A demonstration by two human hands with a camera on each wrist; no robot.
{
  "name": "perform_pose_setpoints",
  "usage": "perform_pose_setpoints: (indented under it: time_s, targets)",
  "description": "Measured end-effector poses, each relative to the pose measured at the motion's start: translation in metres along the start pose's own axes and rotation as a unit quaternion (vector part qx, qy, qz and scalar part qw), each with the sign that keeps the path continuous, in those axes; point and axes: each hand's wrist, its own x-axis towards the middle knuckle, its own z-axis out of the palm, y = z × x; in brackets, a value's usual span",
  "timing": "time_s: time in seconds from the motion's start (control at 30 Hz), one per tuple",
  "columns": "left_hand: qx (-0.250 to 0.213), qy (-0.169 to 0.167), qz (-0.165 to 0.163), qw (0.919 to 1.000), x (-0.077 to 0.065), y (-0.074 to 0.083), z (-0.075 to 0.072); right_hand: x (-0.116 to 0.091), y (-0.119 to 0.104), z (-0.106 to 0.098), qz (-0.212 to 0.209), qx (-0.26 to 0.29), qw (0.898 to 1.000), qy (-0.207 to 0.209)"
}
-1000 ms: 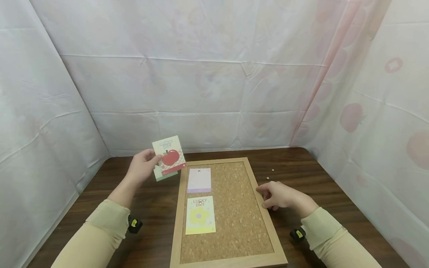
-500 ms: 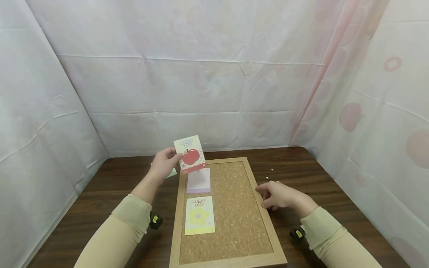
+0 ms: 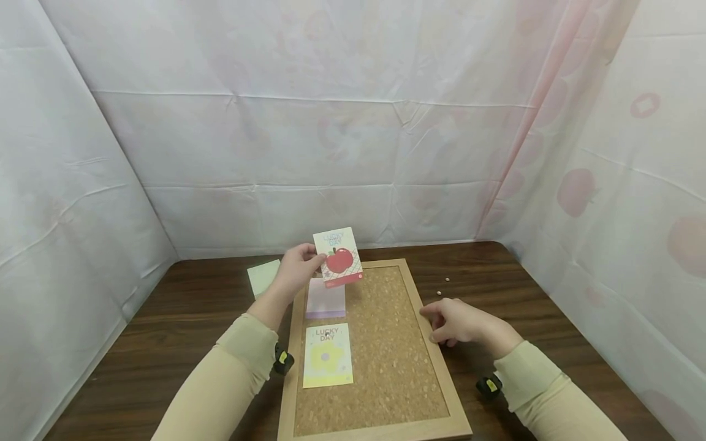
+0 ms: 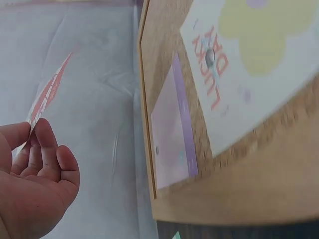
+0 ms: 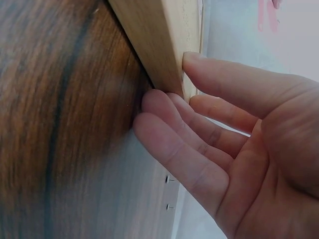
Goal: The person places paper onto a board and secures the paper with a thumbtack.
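Corkboard: the bare cork [image 3: 394,367] is enclosed by a light wooden frame [image 3: 411,288]; two cards are carried on its left side, one above the other.
Upper card: a lilac-edged card [image 3: 325,300] is fastened with a pin [image 4: 157,150]; its top is covered, in the head view, by the apple card.
Lower card: a yellow flower card [image 3: 325,367], lettered "LUCKY DAY", is held by a pin [image 4: 210,57] through the lettering.
Apple card: the apple card [image 3: 339,260] is raised clear of the board, near its far left corner.
Left hand: the card's left edge is pinched between thumb and fingers of the left hand [image 3: 295,269].
Right hand: nothing is clenched by the right hand [image 3: 463,321]; the frame's right side is touched by thumb and fingertips, the fingers loosely bent.
Table: the board is supported by a dark wooden table [image 3: 154,343].
Pale card: a pale card [image 3: 263,277] is laid left of the board, partly hidden by the left hand.
Loose pins: two pins [image 3: 438,293] are scattered beyond the right hand.
Backdrop: the table is bordered by pale printed cloth [image 3: 309,147].
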Motion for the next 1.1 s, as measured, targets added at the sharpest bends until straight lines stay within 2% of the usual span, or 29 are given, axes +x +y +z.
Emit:
perform_pose_setpoints:
  time_s: [0.2, 0.47, 0.8, 0.93, 1.1]
  targets:
    - [0.023, -0.011, -0.001, 0.9997, -0.001, 0.004, 0.016, 0.001, 0.0, 0.001, 0.0, 0.0, 1.0, -0.002]
    - [0.009, -0.026, -0.024, 0.9993, -0.001, 0.003, 0.041, 0.0, 0.0, 0.001, -0.002, -0.003, 1.0, -0.001]
    - [0.052, -0.051, -0.063, 0.9954, 0.003, -0.006, 0.065, -0.001, 0.001, 0.004, -0.011, -0.009, 1.0, 0.003]
    - [0.068, -0.065, -0.071, 0.9931, 0.004, -0.007, 0.071, -0.001, 0.001, 0.004, -0.01, -0.007, 1.0, 0.0]
    - [0.106, -0.064, -0.069, 0.9898, 0.007, -0.01, 0.077, 0.001, 0.001, 0.004, -0.005, -0.008, 1.0, 0.001]
